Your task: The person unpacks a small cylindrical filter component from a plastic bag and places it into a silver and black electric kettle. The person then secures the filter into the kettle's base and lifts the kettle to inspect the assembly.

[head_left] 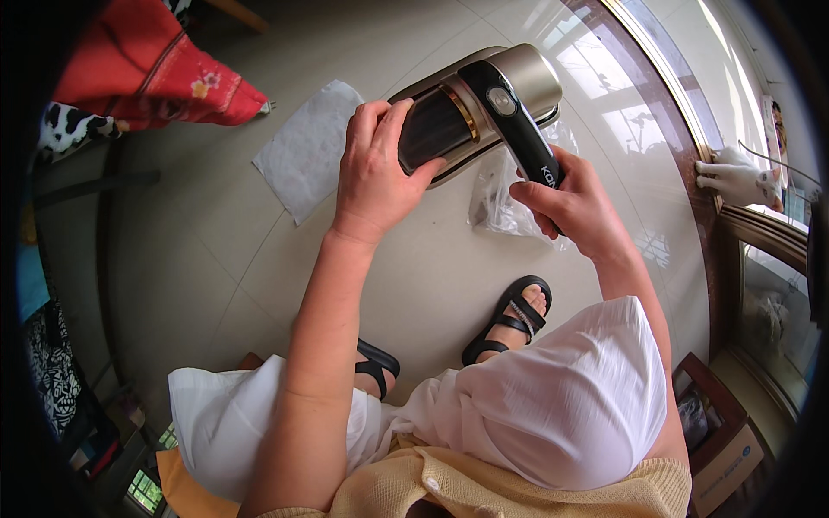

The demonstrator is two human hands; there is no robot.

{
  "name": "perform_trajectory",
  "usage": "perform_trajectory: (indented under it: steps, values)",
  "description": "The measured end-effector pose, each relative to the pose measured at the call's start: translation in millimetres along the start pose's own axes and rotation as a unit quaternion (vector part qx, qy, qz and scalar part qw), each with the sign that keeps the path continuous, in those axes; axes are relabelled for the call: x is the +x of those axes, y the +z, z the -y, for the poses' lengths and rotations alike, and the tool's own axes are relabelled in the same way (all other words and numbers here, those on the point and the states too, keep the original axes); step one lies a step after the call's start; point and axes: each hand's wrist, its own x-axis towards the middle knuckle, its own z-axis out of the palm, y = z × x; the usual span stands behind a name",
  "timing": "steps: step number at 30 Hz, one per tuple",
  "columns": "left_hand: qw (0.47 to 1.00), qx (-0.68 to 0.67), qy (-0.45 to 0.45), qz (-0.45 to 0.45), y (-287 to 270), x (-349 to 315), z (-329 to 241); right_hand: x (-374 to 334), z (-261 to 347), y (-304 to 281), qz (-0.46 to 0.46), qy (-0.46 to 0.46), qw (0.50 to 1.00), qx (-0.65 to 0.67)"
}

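Observation:
A handheld vacuum cleaner [527,78] with a champagne-coloured body, a dark see-through cylinder and a black handle is held up in front of me, above the floor. My left hand [376,160] grips the dark cylinder [436,129], with its fingers over the far side and the thumb along the near side. Wrapped round the lower end of the black handle [518,129] is my right hand [574,200]. A round silver button [501,101] shows at the handle's upper end. The underside of the cleaner is hidden.
Below the cleaner lies a crumpled clear plastic bag [505,203]; a white sheet [302,155] lies left of it. Red flowered cloth [181,73] hangs at the far left. A white cat [738,177] is by the doorway at right. A cardboard box [730,470] stands lower right.

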Motion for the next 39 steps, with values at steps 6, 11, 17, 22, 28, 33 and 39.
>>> perform_trajectory:
  steps: [6, 11, 17, 22, 28, 33, 39]
  values:
    - [1.0, 0.008, 0.021, 0.006, -10, 5, 2, -3, 3, 0, 0.011, -0.004, 1.0, -0.001]
    - [0.999, 0.008, 0.033, 0.024, -13, 7, 2, -3, 4, -2, 0.018, 0.01, 1.0, -0.018]
    - [1.0, -0.023, 0.016, 0.014, -10, 5, 4, -6, 8, 2, 0.012, 0.005, 1.0, -0.023]
    - [0.998, -0.016, -0.011, 0.056, -11, 8, -1, -5, 8, 1, 0.011, 0.012, 1.0, -0.026]
    - [0.997, -0.047, -0.013, 0.058, -10, 6, 2, -7, 10, 5, 0.011, 0.006, 1.0, -0.026]
    - [0.999, -0.021, 0.033, 0.022, -9, 8, -1, -7, 8, 2, 0.012, 0.006, 1.0, -0.021]
    - [0.999, -0.024, 0.045, 0.012, -8, 12, -4, -6, 8, 3, -0.007, -0.027, 1.0, -0.007]
